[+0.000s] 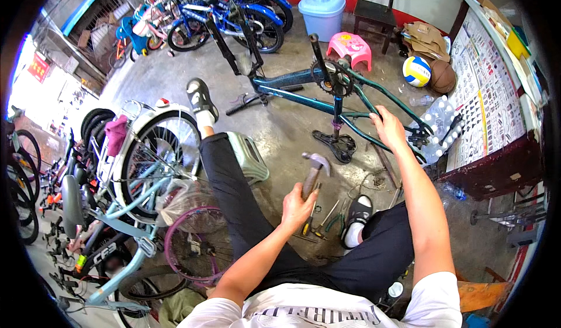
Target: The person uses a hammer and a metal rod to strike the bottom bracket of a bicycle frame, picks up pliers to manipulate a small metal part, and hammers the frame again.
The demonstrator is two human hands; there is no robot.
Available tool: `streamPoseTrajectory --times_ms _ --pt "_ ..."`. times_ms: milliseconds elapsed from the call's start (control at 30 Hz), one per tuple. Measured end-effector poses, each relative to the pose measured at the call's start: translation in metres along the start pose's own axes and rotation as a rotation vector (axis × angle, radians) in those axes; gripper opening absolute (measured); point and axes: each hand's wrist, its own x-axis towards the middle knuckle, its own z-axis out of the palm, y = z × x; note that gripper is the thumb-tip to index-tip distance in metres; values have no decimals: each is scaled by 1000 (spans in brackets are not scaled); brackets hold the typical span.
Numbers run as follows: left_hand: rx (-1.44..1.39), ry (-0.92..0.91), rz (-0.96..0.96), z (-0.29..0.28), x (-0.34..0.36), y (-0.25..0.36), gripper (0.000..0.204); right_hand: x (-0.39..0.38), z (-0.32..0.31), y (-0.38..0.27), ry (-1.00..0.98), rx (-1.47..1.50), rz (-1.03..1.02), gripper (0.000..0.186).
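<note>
My left hand [298, 206] is closed round the brown handle of a claw hammer [316, 163], whose metal head points up and away from me. Ahead of me a dark teal bicycle frame [292, 97] without wheels is turned upside down. Its black saddle [334, 146] is on the floor and its chainring [332, 78] faces up. My right hand [388, 128] grips one of the rear tubes, though part of its fingers is hidden behind that tube. The hammer is apart from the frame.
Screwdrivers and pliers [334, 220] lie between my feet. A pale green plastic stool [248, 157] stands by my left leg. Several bicycles and a purple wheel rim [198, 246] crowd the left. At right are plastic bottles [439, 123], two balls [416, 71] and a red-brown cabinet [497, 167].
</note>
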Motion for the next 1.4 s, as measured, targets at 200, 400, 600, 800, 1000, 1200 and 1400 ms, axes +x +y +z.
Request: streamPoseTrajectory --times_ms 200,400,600,800,1000,1200,1400 --pt "270 124 485 -33 26 87 39 13 -4 6 -147 281 36 47" --pt "429 86 676 -36 59 150 39 14 -24 15 -284 428 113 37" --pt "575 120 503 -34 97 180 42 20 -32 22 -450 590 163 30" --pt "581 134 466 -37 113 184 41 22 -35 18 -449 560 160 30" --pt "550 92 584 -26 91 201 41 26 -31 32 -448 585 109 30" --pt "609 150 394 -37 120 190 39 24 -30 23 -417 570 127 31" --pt "542 117 668 -30 85 201 41 27 -30 32 -451 602 117 34"
